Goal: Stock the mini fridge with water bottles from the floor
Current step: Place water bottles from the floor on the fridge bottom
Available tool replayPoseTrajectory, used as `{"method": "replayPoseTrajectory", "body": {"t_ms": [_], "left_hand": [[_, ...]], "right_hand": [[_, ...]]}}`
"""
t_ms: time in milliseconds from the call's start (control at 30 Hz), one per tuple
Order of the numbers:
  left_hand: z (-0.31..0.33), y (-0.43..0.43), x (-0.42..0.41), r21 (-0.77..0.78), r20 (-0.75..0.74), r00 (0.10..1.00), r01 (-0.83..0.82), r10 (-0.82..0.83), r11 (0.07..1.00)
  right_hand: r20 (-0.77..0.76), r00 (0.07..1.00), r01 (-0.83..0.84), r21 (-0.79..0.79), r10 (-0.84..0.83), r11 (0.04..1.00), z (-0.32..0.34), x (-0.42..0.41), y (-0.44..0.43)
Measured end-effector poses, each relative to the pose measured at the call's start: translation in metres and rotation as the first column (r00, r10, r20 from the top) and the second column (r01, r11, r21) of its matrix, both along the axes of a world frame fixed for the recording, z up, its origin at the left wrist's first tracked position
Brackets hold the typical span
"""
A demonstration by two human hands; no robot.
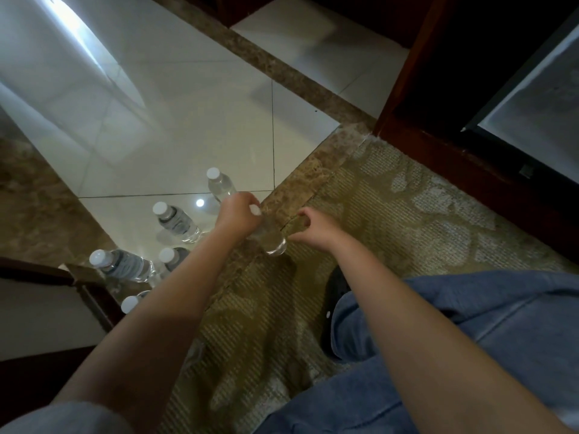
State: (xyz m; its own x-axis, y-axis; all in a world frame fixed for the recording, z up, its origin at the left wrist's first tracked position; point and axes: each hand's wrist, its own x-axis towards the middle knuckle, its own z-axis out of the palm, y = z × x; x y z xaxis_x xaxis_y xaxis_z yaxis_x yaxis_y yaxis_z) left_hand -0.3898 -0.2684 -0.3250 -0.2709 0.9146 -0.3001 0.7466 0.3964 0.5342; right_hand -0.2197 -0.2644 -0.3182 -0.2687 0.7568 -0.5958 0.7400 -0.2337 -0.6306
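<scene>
Step in hand: pick-up of one bottle from the floor stock. The left hand point(238, 214) grips a clear water bottle point(272, 242) round its neck and shoulder, fingers curled just below the white cap point(255, 210). The right hand point(315, 227) sits just beside the bottle's lower body with its fingers loosely curled. It holds nothing that can be confirmed, and contact with the bottle cannot be told.

Location: the held bottle is at the edge where the white floor tile point(188, 126) meets the patterned carpet point(407, 214). Whether its base rests on the floor or is lifted clear cannot be told.

Orientation: its long axis runs from cap at upper left to base at lower right in the view. This matches the lean of the standing bottles, so it is judged near upright, cap uppermost.

Remaining stock: one bottle point(220, 184) stands just behind the left hand, and a labelled bottle point(178, 223) and another point(125, 265) stand further left. Two more are partly hidden by the left forearm.

Next move, as judged: carry the bottle rightward to the black-framed panel point(539, 98) set in the dark wood cabinet point(438, 145), presumed to be the mini fridge door. That calls for a firm hold on the body, probably from the right hand, with the bottle kept cap-up. Most of the task appears outstanding.
</scene>
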Motion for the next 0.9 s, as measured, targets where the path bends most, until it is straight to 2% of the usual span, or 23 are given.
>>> {"method": "replayPoseTrajectory", "body": {"t_ms": [233,333,433,500,567,633,700,767,900], "left_hand": [[0.040,0.014,0.030,0.102,-0.013,0.969,0.247,-0.247,0.964],[0.049,0.013,0.034,0.143,0.010,0.946,0.318,-0.323,0.937],[0.047,0.008,0.030,0.166,0.071,0.942,0.312,-0.327,0.935],[0.043,0.003,0.024,0.202,0.234,0.947,0.174,-0.219,0.964],[0.039,-0.003,0.013,0.247,0.394,0.919,-0.081,-0.023,0.966],[0.033,-0.011,-0.005,0.299,0.420,0.894,-0.299,0.157,0.906],[0.021,-0.021,-0.029,0.290,0.361,0.883,-0.411,0.300,0.864],[-0.001,-0.034,-0.056,0.218,0.242,0.886,-0.447,0.395,0.868],[-0.042,-0.064,-0.102,0.034,-0.060,0.897,-0.436,0.437,0.899]], "right_hand": [[-0.211,0.977,0.006,0.052,0.005,0.999,0.007,0.003,-0.003],[-0.192,0.981,0.033,0.108,-0.012,0.994,0.004,0.004,0.000],[-0.089,0.996,-0.007,0.170,0.023,0.985,0.005,0.000,0.003],[0.000,0.998,-0.056,0.218,0.057,0.974,0.008,-0.006,0.004],[0.039,0.998,-0.066,0.250,0.058,0.966,0.011,-0.014,0.002],[0.028,0.998,-0.057,0.260,0.051,0.964,0.012,-0.022,-0.001],[-0.003,0.998,-0.052,0.246,0.055,0.968,0.014,-0.033,-0.005],[-0.017,0.997,-0.073,0.244,0.080,0.967,0.016,-0.046,-0.008],[-0.027,0.992,-0.110,0.257,0.120,0.960,0.017,-0.073,-0.016]]}}
